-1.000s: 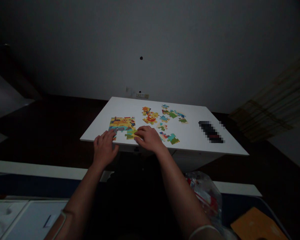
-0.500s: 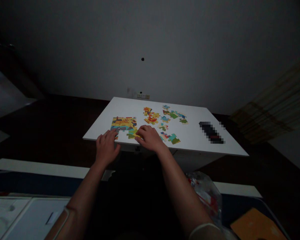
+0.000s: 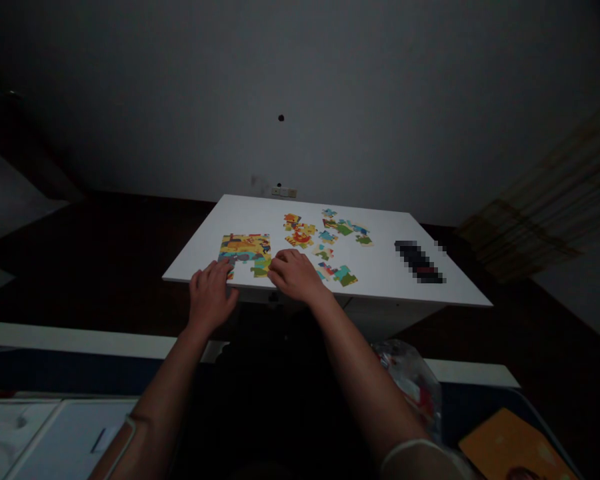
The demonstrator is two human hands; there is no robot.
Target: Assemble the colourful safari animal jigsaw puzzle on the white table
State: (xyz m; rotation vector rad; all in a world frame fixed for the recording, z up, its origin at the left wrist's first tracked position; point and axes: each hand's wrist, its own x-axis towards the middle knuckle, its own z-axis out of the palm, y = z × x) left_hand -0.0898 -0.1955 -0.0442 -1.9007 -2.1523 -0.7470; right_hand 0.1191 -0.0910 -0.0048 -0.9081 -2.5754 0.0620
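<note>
A partly joined colourful jigsaw (image 3: 245,247) lies near the front left of a small white table (image 3: 260,213). My left hand (image 3: 209,293) rests flat at the table's front edge, fingertips on the jigsaw's lower left corner, fingers spread. My right hand (image 3: 293,275) lies just right of it, fingers curled down onto a yellow-green piece (image 3: 261,268) at the jigsaw's lower right. Loose pieces (image 3: 325,235) are scattered toward the table's middle and back, and a green and red cluster (image 3: 339,274) sits right of my right hand.
A dark oblong object (image 3: 419,261) lies on the table's right side. A crumpled clear bag (image 3: 410,383) sits below the table by my right forearm, and an orange sheet (image 3: 513,443) at bottom right. White panels (image 3: 55,433) lie at bottom left. The room is dim.
Both hands have stayed at the jigsaw's lower edge. My right hand has shifted slightly left on the yellow-green piece. The view wobbled a little.
</note>
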